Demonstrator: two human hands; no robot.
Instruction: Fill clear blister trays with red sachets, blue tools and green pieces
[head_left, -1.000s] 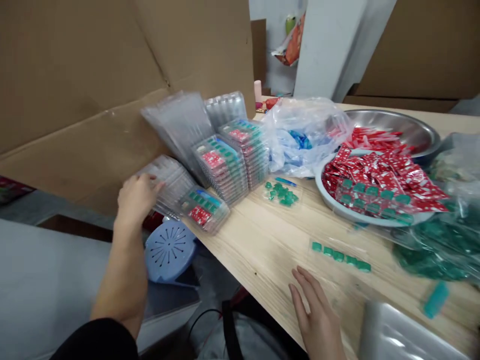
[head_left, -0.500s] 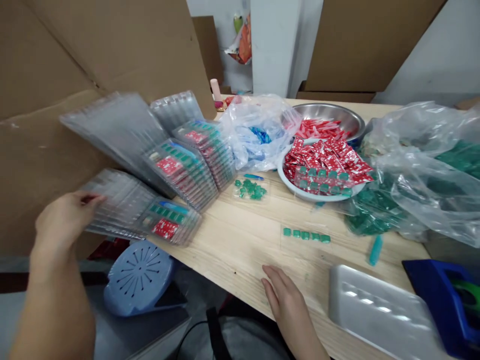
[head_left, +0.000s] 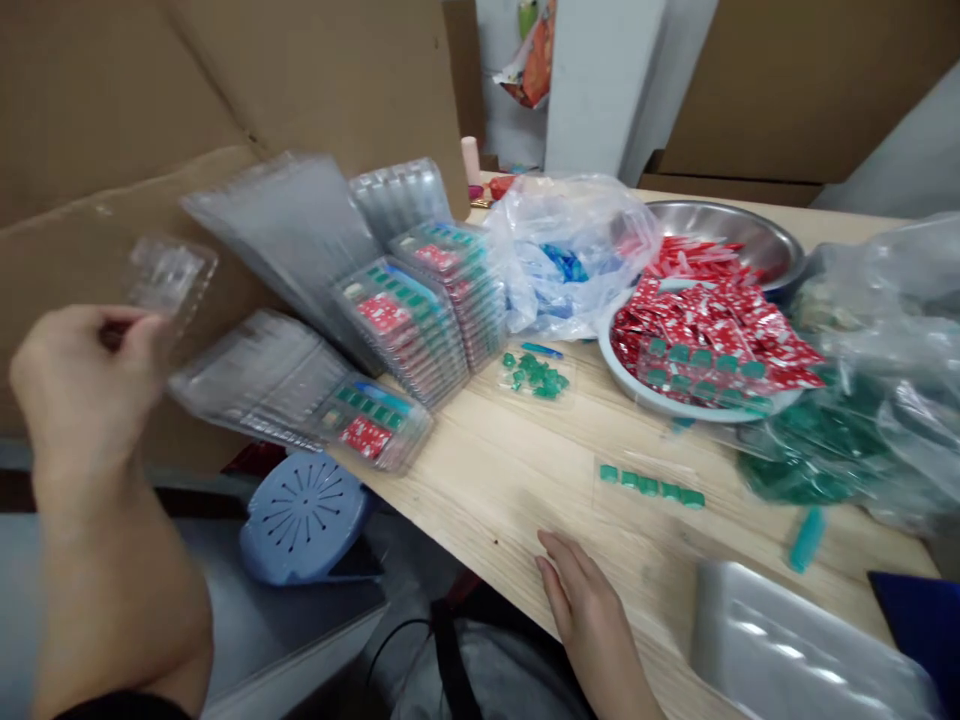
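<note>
My left hand (head_left: 90,390) is raised at the far left, its fingers pinching a clear plastic blister piece (head_left: 171,280) that is blurred by motion. Just to the right of it lies a fanned stack of clear blister packs (head_left: 247,375). The front pack of that stack holds green squares and a red patterned sachet (head_left: 365,437). Over the table's near edge my right hand (head_left: 589,600) rests with fingers stretched out and nothing in them. Beyond it a row of green squares (head_left: 649,486) sits in a clear strip on the wood.
Taller blister stacks (head_left: 401,325) lean by the cardboard. A white bowl (head_left: 611,345) holds red sachets, before a steel bowl (head_left: 780,235) of red sticks. Also here: loose green pieces (head_left: 536,375), a plastic bag (head_left: 525,230), a silver tray (head_left: 795,640), a blue stool (head_left: 304,515).
My left hand has lifted up and left from the front blister stack with a clear plastic piece in its fingers. The view has shifted; my right hand stays near the table's edge.
</note>
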